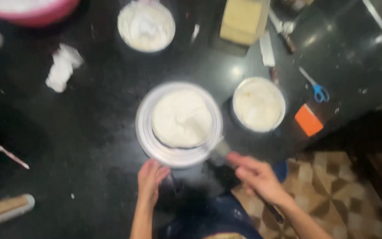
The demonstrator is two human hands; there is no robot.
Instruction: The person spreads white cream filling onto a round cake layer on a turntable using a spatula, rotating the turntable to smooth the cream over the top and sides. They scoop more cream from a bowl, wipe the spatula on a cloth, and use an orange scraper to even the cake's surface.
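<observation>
A: Cake [181, 117] sits mid-counter on the turntable [149, 141], right?
B: Yep. Left hand [150, 179] at 6 o'clock, fingers together on its rim. Right hand [257, 177] at 4 o'clock, fingers clamped on spatula [217, 148].

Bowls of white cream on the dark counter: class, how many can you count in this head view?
2 clear ones: one bowl at top centre, another bowl right of the cake. A pink basin at top left is cropped, contents unclear.

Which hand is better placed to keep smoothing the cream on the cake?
Right. The right hand already holds the spatula, its blade reaching the cream-covered cake. The left hand rests at the near rim of the round turntable, probably better kept for turning it.
</observation>
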